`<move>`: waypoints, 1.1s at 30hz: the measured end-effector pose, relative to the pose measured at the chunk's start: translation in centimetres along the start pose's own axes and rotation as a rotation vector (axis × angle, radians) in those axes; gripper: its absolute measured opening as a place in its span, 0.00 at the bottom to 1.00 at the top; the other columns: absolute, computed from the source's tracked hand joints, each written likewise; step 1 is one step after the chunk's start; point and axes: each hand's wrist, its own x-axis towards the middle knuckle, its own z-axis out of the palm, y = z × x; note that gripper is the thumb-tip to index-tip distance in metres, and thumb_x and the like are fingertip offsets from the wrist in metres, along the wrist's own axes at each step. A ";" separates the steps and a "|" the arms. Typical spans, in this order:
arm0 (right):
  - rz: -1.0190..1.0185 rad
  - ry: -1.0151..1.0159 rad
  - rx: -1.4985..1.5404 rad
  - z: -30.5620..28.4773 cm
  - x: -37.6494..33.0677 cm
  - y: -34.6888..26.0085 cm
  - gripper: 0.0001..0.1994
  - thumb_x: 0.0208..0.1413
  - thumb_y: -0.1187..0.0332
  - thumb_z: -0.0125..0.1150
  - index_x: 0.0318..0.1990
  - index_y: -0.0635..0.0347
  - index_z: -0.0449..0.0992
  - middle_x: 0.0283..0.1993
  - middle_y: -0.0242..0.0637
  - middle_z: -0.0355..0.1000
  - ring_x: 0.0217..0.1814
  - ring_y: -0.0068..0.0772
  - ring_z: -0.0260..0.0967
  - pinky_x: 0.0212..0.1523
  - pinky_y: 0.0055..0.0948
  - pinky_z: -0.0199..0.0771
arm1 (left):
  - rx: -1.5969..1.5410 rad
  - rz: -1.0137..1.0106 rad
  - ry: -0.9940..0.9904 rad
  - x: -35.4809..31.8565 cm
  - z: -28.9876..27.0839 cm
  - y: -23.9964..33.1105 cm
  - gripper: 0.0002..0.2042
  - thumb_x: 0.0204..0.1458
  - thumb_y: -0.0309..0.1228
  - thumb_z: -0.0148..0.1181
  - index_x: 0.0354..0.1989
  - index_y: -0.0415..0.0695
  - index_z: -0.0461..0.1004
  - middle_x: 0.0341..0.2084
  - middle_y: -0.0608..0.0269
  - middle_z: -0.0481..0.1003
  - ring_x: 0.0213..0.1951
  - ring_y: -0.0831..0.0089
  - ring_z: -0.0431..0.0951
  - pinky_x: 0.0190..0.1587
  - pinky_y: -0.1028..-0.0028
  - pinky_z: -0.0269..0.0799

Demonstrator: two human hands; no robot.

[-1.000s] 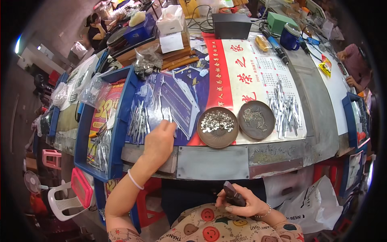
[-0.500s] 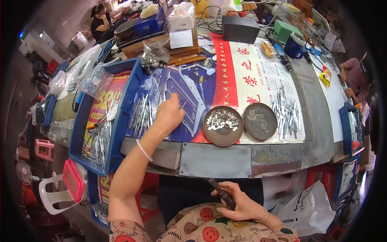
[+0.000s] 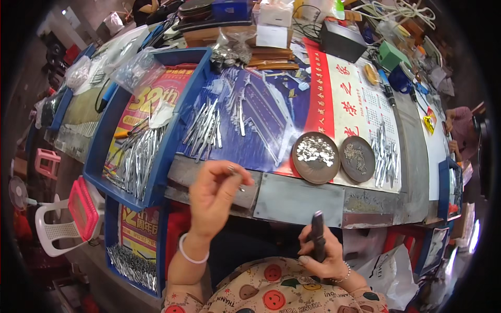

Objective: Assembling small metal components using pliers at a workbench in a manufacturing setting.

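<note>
The left hand [image 3: 213, 194] is curled, thumb and fingertips pinching a small metal piece [image 3: 231, 170] above the near edge of the worktop [image 3: 413, 143]. A fingertip grip seems chosen because the piece looks slight, too small for the palm. The right hand [image 3: 324, 256] wraps its fingers round a dark hand tool [image 3: 317, 235], the narrow end pointing up and away from the body; that fist-like hold presumably suits a firm grip, held low in front of the printed shirt.

Two shallow brown dishes stand side by side, likely so that loose bits do not scatter: the left one bears shiny round discs [image 3: 315, 150], the right one fine, tangled metal bits [image 3: 356, 155]. Slim silvery strips [image 3: 206, 128] lie fanned on the blue poster, perhaps spread for easy picking, and more fill the blue tray [image 3: 163, 175] beside it.

The pinched piece looks greyish and metallic; fingers cover most of it, so its full shape cannot be told.
</note>
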 end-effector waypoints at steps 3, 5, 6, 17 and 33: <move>-0.039 -0.014 -0.173 -0.3 1.7 -0.9 0.09 0.42 0.73 0.71 0.32 0.66 0.79 0.47 0.46 0.68 0.44 0.38 0.71 0.43 0.32 0.73 | 0.020 -0.003 -0.074 -1.6 0.6 -1.6 0.05 0.61 0.21 0.53 0.44 0.37 0.69 0.35 0.58 0.76 0.37 0.74 0.78 0.45 0.75 0.74; -0.055 -0.011 -0.227 -0.3 2.3 -1.3 0.10 0.42 0.73 0.72 0.33 0.66 0.79 0.47 0.47 0.67 0.43 0.38 0.71 0.43 0.32 0.73 | 0.033 0.068 -0.093 -1.7 0.7 -2.5 0.05 0.61 0.22 0.54 0.43 0.36 0.70 0.35 0.58 0.76 0.36 0.74 0.78 0.42 0.76 0.75; -0.075 -0.006 -0.271 -0.4 2.6 -1.6 0.11 0.43 0.72 0.72 0.34 0.66 0.79 0.48 0.47 0.67 0.43 0.39 0.71 0.42 0.32 0.73 | 0.024 0.118 -0.112 -1.6 0.7 -2.7 0.05 0.61 0.22 0.54 0.43 0.36 0.70 0.35 0.57 0.76 0.35 0.74 0.78 0.41 0.77 0.75; -0.149 -0.087 -0.618 -0.4 7.6 -4.6 0.14 0.42 0.70 0.74 0.29 0.64 0.71 0.44 0.50 0.67 0.31 0.41 0.70 0.29 0.33 0.72 | -0.136 0.161 -0.151 -2.2 0.1 -4.3 0.06 0.60 0.20 0.54 0.45 0.37 0.71 0.33 0.57 0.75 0.32 0.74 0.78 0.36 0.78 0.74; -0.386 -0.151 -0.914 -0.9 9.7 -9.2 0.15 0.35 0.69 0.69 0.34 0.64 0.76 0.42 0.46 0.68 0.34 0.40 0.72 0.29 0.34 0.73 | -0.079 0.156 -0.174 -2.6 -0.4 -4.3 0.06 0.59 0.20 0.55 0.44 0.38 0.70 0.33 0.57 0.76 0.31 0.74 0.77 0.35 0.77 0.73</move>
